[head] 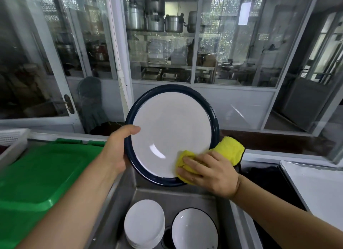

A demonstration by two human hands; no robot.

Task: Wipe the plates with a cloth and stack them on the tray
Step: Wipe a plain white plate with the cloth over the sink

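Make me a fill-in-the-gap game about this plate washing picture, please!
1. The left hand holds the plate by its dark ____ rim.
2. The right hand presses a ____ cloth on the plate.
3. Below, in the steel sink, a stack of white plates sits beside a ____.
4. To the person's left lies a ____ plastic lid.

Missing words: blue; yellow; bowl; green
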